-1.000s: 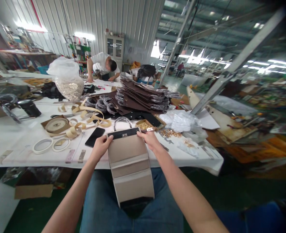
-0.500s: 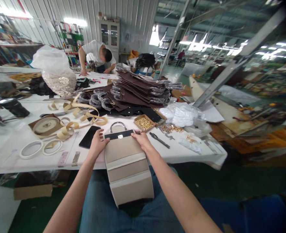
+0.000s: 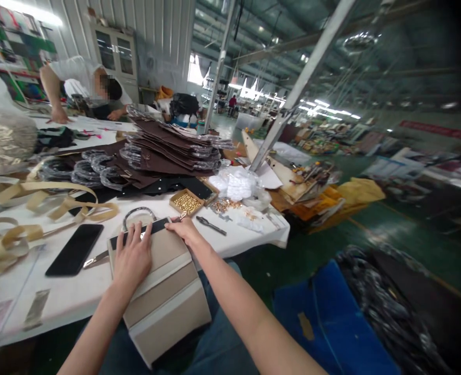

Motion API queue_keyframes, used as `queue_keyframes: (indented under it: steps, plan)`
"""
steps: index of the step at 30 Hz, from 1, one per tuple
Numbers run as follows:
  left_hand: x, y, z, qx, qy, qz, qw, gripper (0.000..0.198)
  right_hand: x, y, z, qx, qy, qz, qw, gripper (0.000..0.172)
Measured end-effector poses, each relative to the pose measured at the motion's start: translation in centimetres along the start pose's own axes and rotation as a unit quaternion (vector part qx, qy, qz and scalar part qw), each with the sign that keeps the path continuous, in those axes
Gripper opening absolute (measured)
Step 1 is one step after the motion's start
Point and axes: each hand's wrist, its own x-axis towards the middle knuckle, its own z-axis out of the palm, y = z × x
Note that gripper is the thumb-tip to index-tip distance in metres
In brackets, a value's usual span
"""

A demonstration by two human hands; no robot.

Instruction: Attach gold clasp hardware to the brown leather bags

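Observation:
A beige handbag point(image 3: 170, 298) with a black top band leans from my lap against the front edge of the table. Its round handle point(image 3: 139, 211), wrapped in clear film, stands up behind the band. My left hand point(image 3: 134, 254) lies flat over the top left part of the bag, fingers spread across the black band. With thumb and fingers, my right hand point(image 3: 186, 232) grips the top right corner. A strap end with a metal clasp point(image 3: 93, 259) sticks out at the bag's left side, and another metal clasp point(image 3: 183, 215) shows by my right fingers.
A black phone point(image 3: 75, 250) lies left of the bag. Gold studs point(image 3: 186, 202) fill a small box, beside a dark punch-like tool point(image 3: 210, 226). Brown bag pieces point(image 3: 167, 156) are stacked behind. A co-worker point(image 3: 82, 86) bends over the far side. A blue container point(image 3: 332, 312) stands at right.
My view has swung right. My left hand has moved from the bag's left edge to lie flat over its top band. My right hand still grips the right corner.

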Motion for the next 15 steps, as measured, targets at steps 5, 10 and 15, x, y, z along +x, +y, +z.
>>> queue_keyframes:
  steps: [5,10,15]
  plan:
    - [-0.2,-0.8,0.4,0.008,-0.026,0.028,0.999,0.069,-0.6,-0.2,-1.8,0.01,-0.035,0.015,0.999,0.043]
    - [-0.3,-1.3,0.4,-0.018,-0.011,0.033,0.999,0.062,-2.1,-2.8,-12.4,-0.245,0.148,-0.126,0.95,0.029]
    - [-0.5,-0.8,0.4,-0.046,-0.015,0.014,0.999,0.064,-2.4,-5.1,-23.6,-0.365,0.251,-0.107,0.89,0.006]
